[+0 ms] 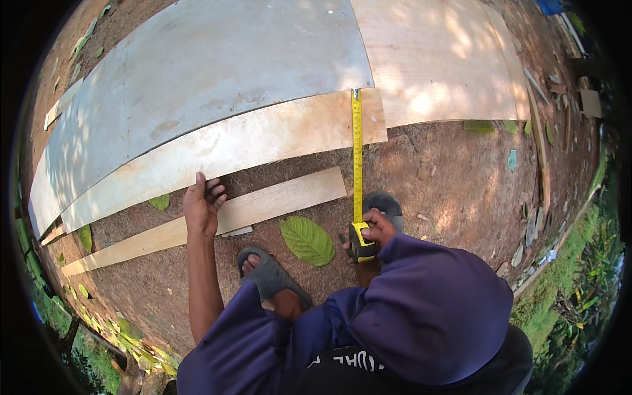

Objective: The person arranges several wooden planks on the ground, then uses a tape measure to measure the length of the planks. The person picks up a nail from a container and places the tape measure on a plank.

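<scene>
Yellow tape (pixel 357 151) extends from its case (pixel 362 243) in right-hand fingers (pixel 376 220).

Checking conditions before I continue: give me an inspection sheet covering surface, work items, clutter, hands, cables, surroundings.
Surface: brown ground, patchily sunlit.
Work items: yellow-black tape measure, its blade extended across the pale strip; grey sheet along the strip's far side; narrower strip nearer the person.
Clutter: large green leaf, small blue-green scrap.
Left hand: thumb at the pale strip's near edge, fingers loosely bent.
Right hand: gripping the tape measure's case.
Cables: nothing seen.
Surroundings: greenery at right.
</scene>
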Tool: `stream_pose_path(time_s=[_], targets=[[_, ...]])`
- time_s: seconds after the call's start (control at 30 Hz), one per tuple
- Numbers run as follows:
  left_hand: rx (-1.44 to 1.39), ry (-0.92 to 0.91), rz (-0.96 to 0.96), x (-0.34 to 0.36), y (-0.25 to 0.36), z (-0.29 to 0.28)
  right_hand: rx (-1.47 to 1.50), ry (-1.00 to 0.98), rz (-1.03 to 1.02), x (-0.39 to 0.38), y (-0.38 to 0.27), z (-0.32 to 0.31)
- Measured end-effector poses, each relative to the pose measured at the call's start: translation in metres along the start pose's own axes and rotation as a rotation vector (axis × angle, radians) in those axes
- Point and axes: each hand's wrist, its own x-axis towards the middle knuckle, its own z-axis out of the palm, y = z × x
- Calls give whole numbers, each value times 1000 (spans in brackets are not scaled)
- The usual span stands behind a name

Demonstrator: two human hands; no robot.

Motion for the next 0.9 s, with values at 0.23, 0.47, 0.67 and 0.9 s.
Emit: stream_pose_path(time_s=[0.23, 0.47, 0.67, 0.9], targets=[[7, 0, 7, -2, 1, -1, -64, 208, 86, 8, 5, -8], [-1, -6, 6, 3, -2, -3, -33, 411, 19, -4, -10, 2], [-8, 5, 7, 1, -2, 0, -63, 401, 63, -4, -15, 6], [1, 10, 5, -6, 4, 3, -206, -43, 124, 5, -31, 30]])
